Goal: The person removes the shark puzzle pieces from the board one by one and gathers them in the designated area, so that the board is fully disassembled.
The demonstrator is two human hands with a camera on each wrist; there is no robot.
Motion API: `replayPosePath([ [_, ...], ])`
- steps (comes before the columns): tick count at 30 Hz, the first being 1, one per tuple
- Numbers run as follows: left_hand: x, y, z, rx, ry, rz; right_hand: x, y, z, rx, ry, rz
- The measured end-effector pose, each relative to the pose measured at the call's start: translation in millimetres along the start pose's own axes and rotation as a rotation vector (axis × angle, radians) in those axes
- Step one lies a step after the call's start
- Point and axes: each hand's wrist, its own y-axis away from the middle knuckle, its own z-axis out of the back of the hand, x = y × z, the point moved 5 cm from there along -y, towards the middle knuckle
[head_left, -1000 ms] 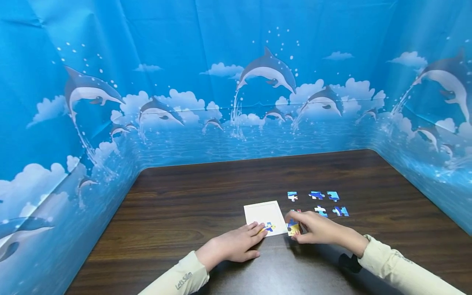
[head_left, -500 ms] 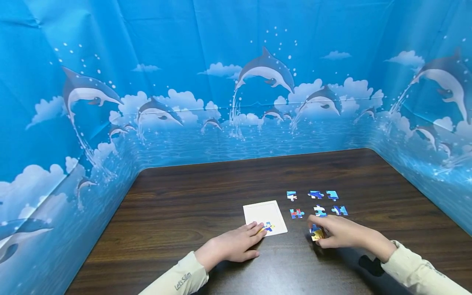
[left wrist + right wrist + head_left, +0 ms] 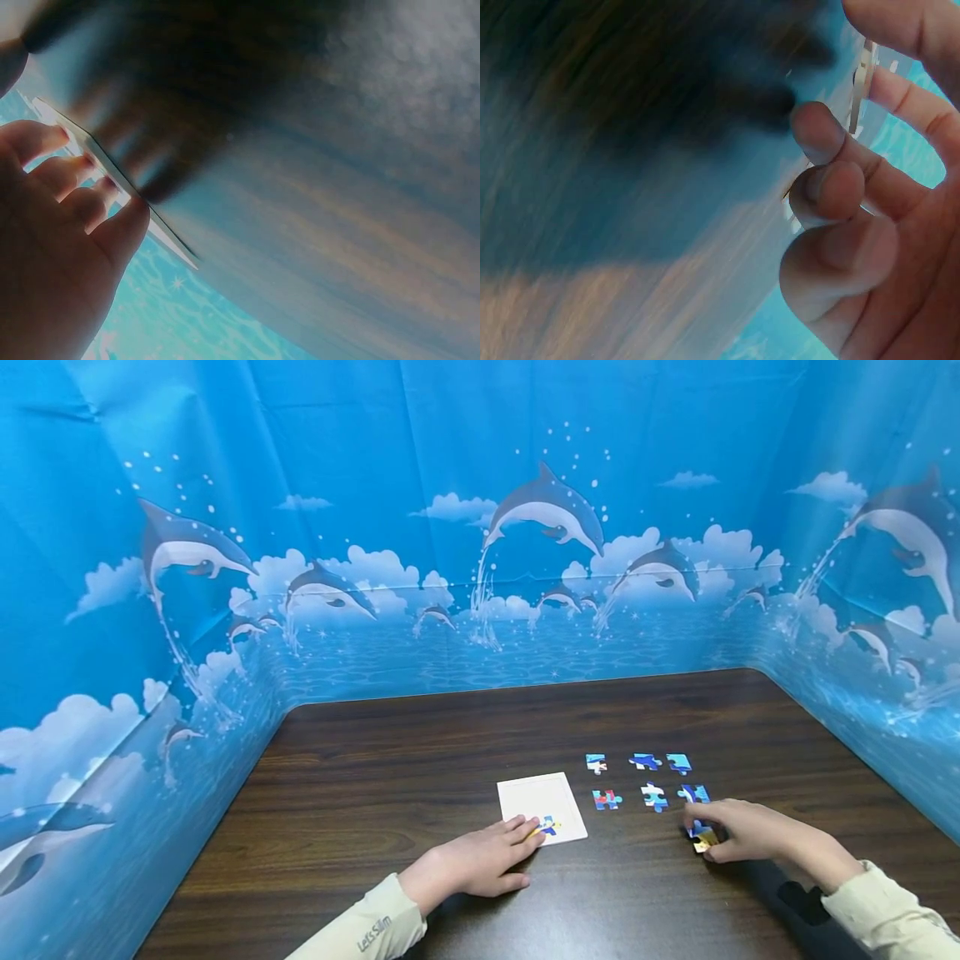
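Note:
My left hand (image 3: 480, 864) rests with its fingertips on the lower left part of a white square puzzle tray (image 3: 534, 795). Beside those fingertips a blue and yellow puzzle piece (image 3: 549, 824) lies in the tray, partly covered by them. In the left wrist view the tray (image 3: 169, 238) appears edge-on under the fingers. Farther right, my right hand (image 3: 757, 835) pinches another blue and yellow jigsaw piece (image 3: 703, 840) between thumb and fingers, low over the table. The right wrist view shows that piece's pale edge (image 3: 861, 86) at the fingers.
Several loose jigsaw pieces lie in two rows right of the tray, among them a red and blue one (image 3: 607, 800) and a white and blue one (image 3: 654, 797). The dark wooden table (image 3: 390, 760) is enclosed by a blue dolphin curtain (image 3: 420, 643).
My right hand has moved right with the pinched piece, away from the tray's edge to the right end of the loose pieces. The left hand has stayed on the tray.

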Motion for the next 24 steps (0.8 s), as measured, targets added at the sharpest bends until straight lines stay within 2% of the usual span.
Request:
replayPosePath([
  [5, 0.0, 0.0, -0.3, -0.001, -0.005, -0.009, -9.9, 2.0, 2.1, -0.006, 0.022, 0.002],
  [15, -0.9, -0.6, 0.7, 0.007, 0.014, 0.001, -21.3, 8.3, 4.7, -0.033, -0.034, -0.016],
  [24, -5.4, -0.4, 1.3, 0.009, 0.021, 0.007, -27.2, 11.8, 4.9, -0.017, -0.070, -0.030],
])
